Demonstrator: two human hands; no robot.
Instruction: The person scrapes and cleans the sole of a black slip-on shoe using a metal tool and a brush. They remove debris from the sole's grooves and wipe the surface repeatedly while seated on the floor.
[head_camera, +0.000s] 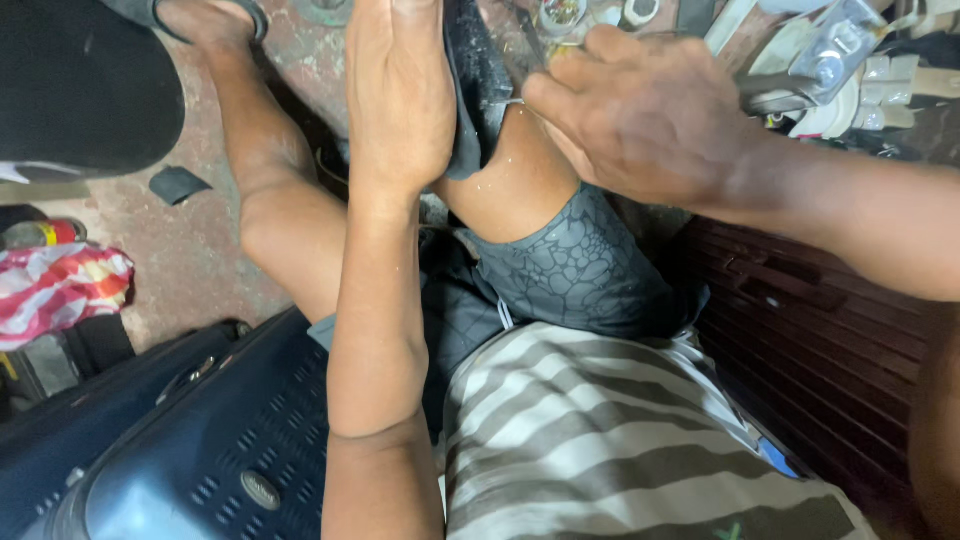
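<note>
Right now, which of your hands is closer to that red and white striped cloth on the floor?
Left. The left hand is nearer the striped cloth, though apart from it; the right hand is farther, beyond the knee.
</note>
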